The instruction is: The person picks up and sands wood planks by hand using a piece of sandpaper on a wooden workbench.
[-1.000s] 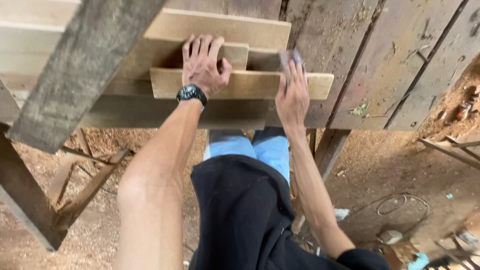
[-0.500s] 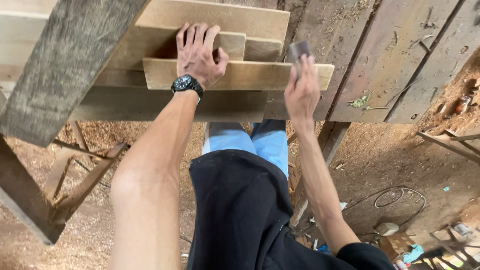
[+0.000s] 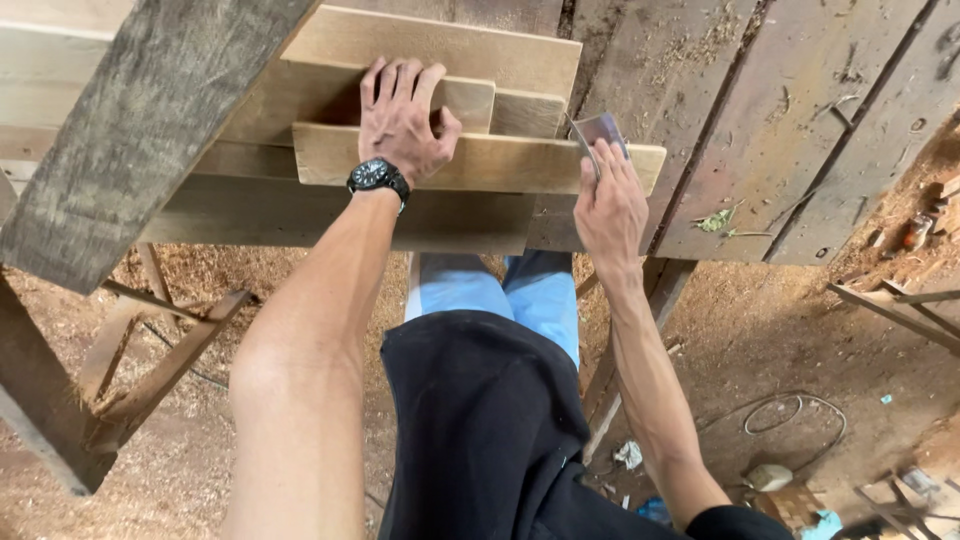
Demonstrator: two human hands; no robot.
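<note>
My left hand (image 3: 402,122), with a black watch at the wrist, lies flat with fingers spread on a stack of pale wooden boards (image 3: 500,165), pressing the top narrow board down. My right hand (image 3: 610,200) holds a small flat metal scraper (image 3: 597,131) against the right part of that same board, fingers wrapped over the blade. The boards lie on a rough wooden workbench (image 3: 760,120).
A thick grey beam (image 3: 130,140) crosses diagonally at the left. Below are my blue trousers and black shirt. Sawdust covers the ground. A coil of wire (image 3: 775,415), wood offcuts (image 3: 900,300) and scraps lie at the right; a timber brace (image 3: 150,370) stands at the left.
My right hand with the scraper has shifted a little along the narrow board. My left hand keeps pressing on the boards. The view has drifted slightly.
</note>
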